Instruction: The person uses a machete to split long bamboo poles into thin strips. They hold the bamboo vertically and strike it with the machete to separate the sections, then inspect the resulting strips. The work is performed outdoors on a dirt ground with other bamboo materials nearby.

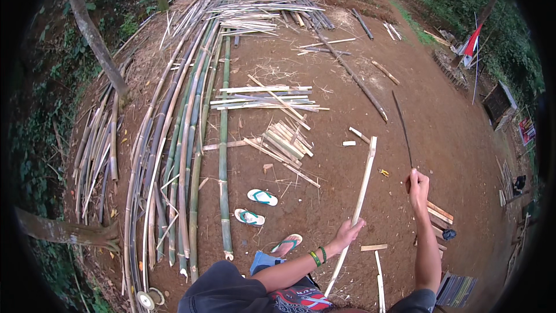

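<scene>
My left hand [349, 233], with green bands at the wrist, is closed around a long pale split-bamboo strip [366, 181]. The strip slants from near my lap up and away to the right, and its far end looks bent or notched. Over on the right, my right hand [417, 188] is closed in a fist on a long, thin, dark stick-like thing [402, 124] that points away from me. Whether it is a rod or a blade seen edge-on, I cannot tell. The two held things are apart. Between them on the dirt lies a small yellow-handled tool [383, 172], perhaps pliers.
Long bamboo poles [224, 156] lie on the left beside a pile of split strips [266, 98] and short wood pieces [286, 142]. A pair of flip-flops [262, 197] rests near my foot [286, 246]. Boards [440, 211] lie by my right forearm. A spool [150, 298] sits lower left.
</scene>
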Demonstrator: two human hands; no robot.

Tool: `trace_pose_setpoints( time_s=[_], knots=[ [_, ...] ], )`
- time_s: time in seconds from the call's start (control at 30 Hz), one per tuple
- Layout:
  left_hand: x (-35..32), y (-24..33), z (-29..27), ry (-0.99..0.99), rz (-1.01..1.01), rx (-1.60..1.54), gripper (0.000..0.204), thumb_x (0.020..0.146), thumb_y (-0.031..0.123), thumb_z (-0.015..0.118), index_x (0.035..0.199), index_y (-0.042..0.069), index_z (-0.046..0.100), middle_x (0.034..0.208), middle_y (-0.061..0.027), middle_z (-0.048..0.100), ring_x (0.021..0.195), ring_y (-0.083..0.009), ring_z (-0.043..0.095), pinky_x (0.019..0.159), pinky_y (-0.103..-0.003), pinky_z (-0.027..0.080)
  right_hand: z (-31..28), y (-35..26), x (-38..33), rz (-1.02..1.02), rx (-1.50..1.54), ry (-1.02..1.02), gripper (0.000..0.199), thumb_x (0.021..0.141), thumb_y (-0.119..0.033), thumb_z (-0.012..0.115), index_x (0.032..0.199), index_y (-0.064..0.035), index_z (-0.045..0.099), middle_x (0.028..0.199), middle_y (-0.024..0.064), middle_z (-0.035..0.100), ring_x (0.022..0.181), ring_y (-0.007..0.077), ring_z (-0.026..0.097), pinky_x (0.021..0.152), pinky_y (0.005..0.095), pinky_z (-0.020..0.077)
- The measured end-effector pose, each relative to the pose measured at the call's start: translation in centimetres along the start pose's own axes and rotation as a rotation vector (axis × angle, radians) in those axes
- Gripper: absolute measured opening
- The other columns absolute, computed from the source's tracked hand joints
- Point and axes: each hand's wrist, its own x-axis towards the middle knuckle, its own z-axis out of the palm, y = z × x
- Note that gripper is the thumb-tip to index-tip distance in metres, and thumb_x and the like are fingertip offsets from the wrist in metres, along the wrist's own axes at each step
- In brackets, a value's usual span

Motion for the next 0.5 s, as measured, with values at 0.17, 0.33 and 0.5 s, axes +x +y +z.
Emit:
trace_pose_setpoints(
  time_s=[0.17, 0.33, 0.5],
  knots=[
    [-0.5, -1.6, 0.0, 0.032, 0.106, 0.063, 0.035, 0.105, 0.043, 0.041, 0.089, 0.012, 0.048, 0.067, 0.0103, 0.034, 0.053, 0.0001, 0.031, 0.045, -0.019, 0.025, 1.5, -1.9, -2.0, 0.042, 0.332, 0.079, 0.056, 0.104, -0.046, 0.041, 0.065, -0.0062, 0.050, 0.053, -0.0002, 0.048, 0.046, 0.0075, 0.042, 0.042, 0.0257, 0.0291],
    [-1.3, 0.2, 0.6, -0.018, -0.067, -0.094, 0.036, 0.104, 0.045, 0.043, 0.090, 0.013, 0.049, 0.065, 0.0098, 0.037, 0.050, -0.0003, 0.031, 0.043, -0.019, 0.023, 1.3, -2.0, -2.7, -0.117, 0.163, 0.028, 0.055, 0.103, -0.044, 0.043, 0.063, -0.0055, 0.046, 0.054, 0.0002, 0.048, 0.046, 0.0088, 0.041, 0.044, 0.0276, 0.0306],
    [-0.7, -0.8, 0.2, 0.096, -0.032, 0.005, 0.037, 0.103, 0.046, 0.044, 0.090, 0.013, 0.052, 0.062, 0.0101, 0.035, 0.047, -0.0006, 0.029, 0.042, -0.020, 0.022, 1.0, -1.2, -3.5, -0.258, -0.030, 0.005, 0.053, 0.093, -0.042, 0.055, 0.061, -0.0030, 0.041, 0.049, 0.0046, 0.037, 0.046, 0.0146, 0.036, 0.046, 0.0343, 0.0278]
  ],
)
